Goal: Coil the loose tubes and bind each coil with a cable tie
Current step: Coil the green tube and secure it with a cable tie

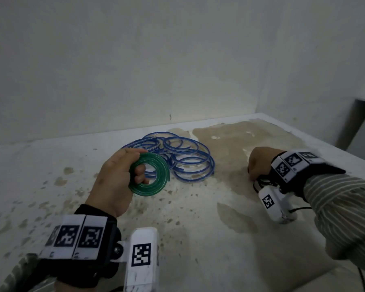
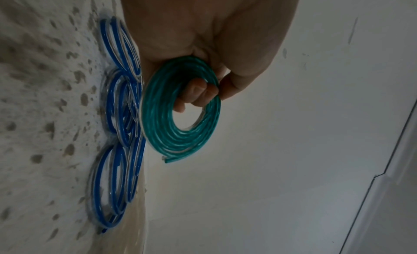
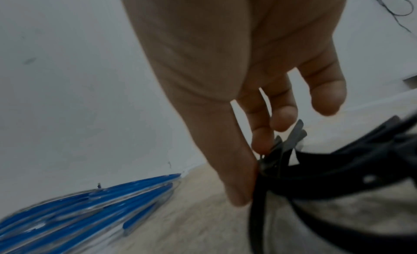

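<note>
Fingers of left hand curled through centre of green tube coil, thumb across its outer turns; coil gripped, lifted clear of the surface, tilted toward the camera, cut end free at outer turn. No tie visible on it. Left forearm reaching forward from lower left, palm side turned inward, wrist strapped with marker-tagged band.

Right hand knuckles-up, lowered to the surface at right, well apart from left hand. Thumb and index fingertip pressed together on a bundle of black cable ties; middle finger close beside index, little finger spread off and bent. Pinching one tie or several: cannot tell, blurred. Black strap or cord trailing right from the pinch. Right sleeve striped, grey-green.

Blue tube lying loose in overlapping loops on the surface, just behind the green coil, near the back wall, unbound.

Surface: pale concrete-like slab, speckled with brown spots at left, large tan stain at right under and beyond right hand. Plain whitish wall behind, small dark mark low on it. Slab edge at far right, dark recess beyond it. Dim light.
</note>
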`<act>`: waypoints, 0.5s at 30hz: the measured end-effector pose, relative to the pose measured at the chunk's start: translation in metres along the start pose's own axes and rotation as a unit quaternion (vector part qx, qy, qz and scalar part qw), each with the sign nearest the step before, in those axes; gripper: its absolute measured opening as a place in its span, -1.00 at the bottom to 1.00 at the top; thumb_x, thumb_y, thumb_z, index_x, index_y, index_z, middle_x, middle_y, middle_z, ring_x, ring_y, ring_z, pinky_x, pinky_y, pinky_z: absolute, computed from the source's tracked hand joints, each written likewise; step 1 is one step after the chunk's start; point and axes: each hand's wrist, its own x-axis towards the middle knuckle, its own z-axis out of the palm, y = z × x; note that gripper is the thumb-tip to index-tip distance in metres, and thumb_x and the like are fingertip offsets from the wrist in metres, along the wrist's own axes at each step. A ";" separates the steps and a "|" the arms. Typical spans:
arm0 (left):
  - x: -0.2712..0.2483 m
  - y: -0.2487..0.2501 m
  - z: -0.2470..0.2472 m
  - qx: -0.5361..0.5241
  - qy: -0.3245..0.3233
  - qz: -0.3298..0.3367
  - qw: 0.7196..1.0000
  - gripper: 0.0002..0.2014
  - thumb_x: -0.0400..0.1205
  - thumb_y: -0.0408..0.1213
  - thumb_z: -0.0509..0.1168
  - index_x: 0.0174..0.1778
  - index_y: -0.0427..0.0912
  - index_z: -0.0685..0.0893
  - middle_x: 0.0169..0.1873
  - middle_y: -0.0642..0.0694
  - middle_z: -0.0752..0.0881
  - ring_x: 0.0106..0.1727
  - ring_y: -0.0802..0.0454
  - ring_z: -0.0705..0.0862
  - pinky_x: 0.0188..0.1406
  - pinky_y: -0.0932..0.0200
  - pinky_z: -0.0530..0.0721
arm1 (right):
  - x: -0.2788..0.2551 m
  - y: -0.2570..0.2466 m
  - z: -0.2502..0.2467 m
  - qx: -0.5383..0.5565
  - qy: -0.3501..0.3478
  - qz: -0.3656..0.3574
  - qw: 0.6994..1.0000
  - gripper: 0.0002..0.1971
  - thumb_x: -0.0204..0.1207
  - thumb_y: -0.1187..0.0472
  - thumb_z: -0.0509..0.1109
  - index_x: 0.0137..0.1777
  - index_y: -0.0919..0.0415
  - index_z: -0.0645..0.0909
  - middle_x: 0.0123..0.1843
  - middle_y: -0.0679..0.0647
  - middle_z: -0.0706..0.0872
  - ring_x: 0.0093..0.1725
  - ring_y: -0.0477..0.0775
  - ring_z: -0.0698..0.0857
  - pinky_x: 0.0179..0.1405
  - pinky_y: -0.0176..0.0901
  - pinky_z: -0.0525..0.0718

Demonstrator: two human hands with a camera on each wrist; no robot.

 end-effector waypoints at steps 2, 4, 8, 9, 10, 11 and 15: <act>0.000 0.000 0.000 0.008 -0.003 0.002 1.000 -0.76 0.70 -0.41 0.01 -0.15 -0.28 0.58 -0.63 -0.03 0.43 -0.63 0.08 0.34 -0.57 0.25 0.52 | 0.007 -0.005 0.002 -0.023 0.004 0.004 1.000 -0.70 0.34 0.09 0.53 -0.44 0.30 0.61 -0.47 0.18 0.57 -0.46 0.11 0.56 -0.46 -0.18 0.52; -0.001 0.001 -0.001 0.013 -0.003 0.002 1.000 -0.76 0.70 -0.41 0.01 -0.15 -0.27 0.58 -0.62 -0.04 0.43 -0.62 0.08 0.34 -0.58 0.23 0.54 | 0.012 -0.007 0.004 -0.032 0.009 0.008 0.999 -0.72 0.39 0.14 0.49 -0.39 0.30 0.53 -0.54 0.15 0.42 -0.53 0.04 0.45 -0.54 -0.26 0.40; 0.000 0.000 -0.004 0.019 0.000 0.000 1.000 -0.76 0.70 -0.40 0.01 -0.14 -0.26 0.58 -0.61 -0.05 0.43 -0.61 0.08 0.35 -0.56 0.22 0.54 | 0.024 -0.001 0.005 -0.033 0.020 0.051 0.998 -0.67 0.30 0.09 0.53 -0.48 0.21 0.46 -0.58 0.05 0.45 -0.59 -0.01 0.49 -0.48 -0.18 0.65; 0.000 -0.001 -0.004 0.019 -0.001 -0.001 1.000 -0.76 0.71 -0.40 0.01 -0.14 -0.26 0.58 -0.61 -0.04 0.43 -0.61 0.08 0.35 -0.55 0.22 0.55 | 0.019 -0.004 0.003 -0.022 0.029 0.053 0.998 -0.70 0.34 0.11 0.52 -0.40 0.19 0.46 -0.53 0.03 0.43 -0.55 -0.05 0.45 -0.34 -0.14 0.67; 0.000 -0.001 -0.004 0.018 -0.002 -0.002 1.000 -0.75 0.71 -0.40 0.01 -0.14 -0.26 0.58 -0.62 -0.04 0.44 -0.61 0.08 0.35 -0.56 0.22 0.55 | 0.014 -0.005 0.001 -0.015 0.022 0.061 0.998 -0.71 0.35 0.15 0.53 -0.33 0.17 0.44 -0.48 0.01 0.40 -0.51 -0.06 0.40 -0.23 -0.12 0.60; 0.000 -0.002 -0.003 0.017 -0.005 -0.002 1.000 -0.75 0.71 -0.41 0.01 -0.14 -0.27 0.59 -0.63 -0.04 0.44 -0.61 0.08 0.35 -0.56 0.23 0.55 | 0.019 -0.001 0.003 -0.010 0.015 0.066 0.998 -0.70 0.32 0.17 0.56 -0.31 0.15 0.42 -0.45 0.01 0.38 -0.47 -0.03 0.38 -0.20 -0.11 0.54; -0.001 -0.003 -0.001 0.016 -0.017 0.001 1.000 -0.74 0.71 -0.42 0.00 -0.16 -0.26 0.58 -0.64 -0.03 0.45 -0.63 0.10 0.37 -0.58 0.27 0.55 | 0.056 0.021 0.016 -0.013 0.026 0.051 0.998 -0.62 0.25 0.03 0.52 -0.63 0.13 0.45 -0.65 0.06 0.42 -0.61 0.10 0.43 -0.55 -0.12 0.67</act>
